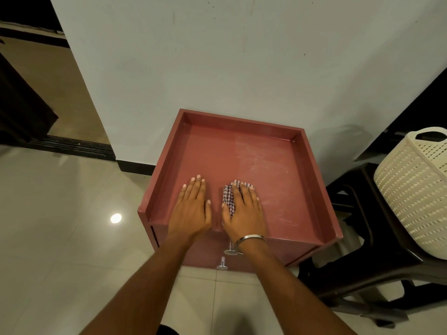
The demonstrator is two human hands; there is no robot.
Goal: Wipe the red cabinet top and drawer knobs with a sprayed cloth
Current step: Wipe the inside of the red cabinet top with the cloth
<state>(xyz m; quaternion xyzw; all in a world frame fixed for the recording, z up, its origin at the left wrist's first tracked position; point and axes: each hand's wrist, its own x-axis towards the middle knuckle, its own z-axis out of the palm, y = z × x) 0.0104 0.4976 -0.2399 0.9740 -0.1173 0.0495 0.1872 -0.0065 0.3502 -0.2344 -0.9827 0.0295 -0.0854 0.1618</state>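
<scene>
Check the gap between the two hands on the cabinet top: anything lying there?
Head view: only bare red cabinet top between the left hand and the cloth under the right hand.

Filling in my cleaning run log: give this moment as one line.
step: wiping cabinet top | right hand: presses cloth | left hand: flat on top | dusty: right side | knobs: untouched

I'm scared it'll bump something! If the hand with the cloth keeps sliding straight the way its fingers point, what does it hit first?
Probably the raised back rim of the red cabinet top. The right hand presses the cloth, pointing across bare dusty surface toward it.
</scene>
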